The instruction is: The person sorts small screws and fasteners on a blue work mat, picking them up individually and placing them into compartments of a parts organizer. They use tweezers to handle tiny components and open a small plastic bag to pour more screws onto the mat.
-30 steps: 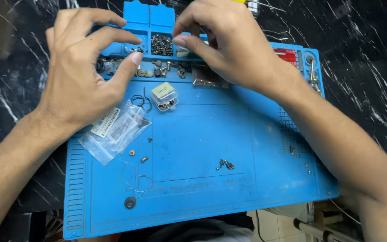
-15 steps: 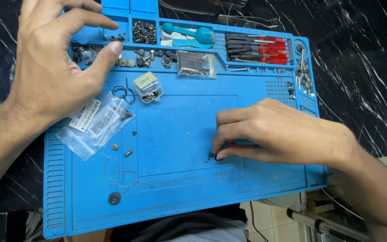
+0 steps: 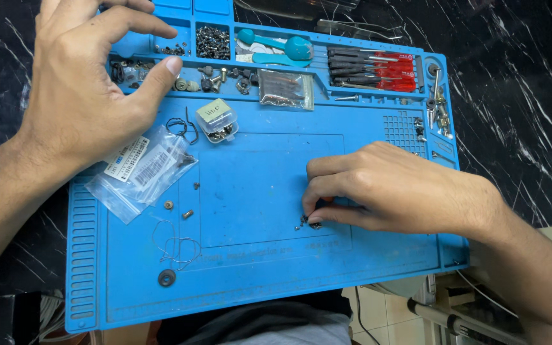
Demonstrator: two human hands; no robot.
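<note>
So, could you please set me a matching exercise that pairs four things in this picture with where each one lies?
Things:
1. right hand
2. left hand
3. red-handled screwdrivers
4. black washer

Places:
A. near the mat's lower left corner
B. in the tray at the mat's top right
C. fingertips on tiny dark screws at the mat's middle
D. thumb by the small-parts compartments at the top left

Pairs: 1-C, 2-D, 3-B, 4-A

Bright even overhead light, soft shadows under hands, sharp focus, mild edge distortion
</note>
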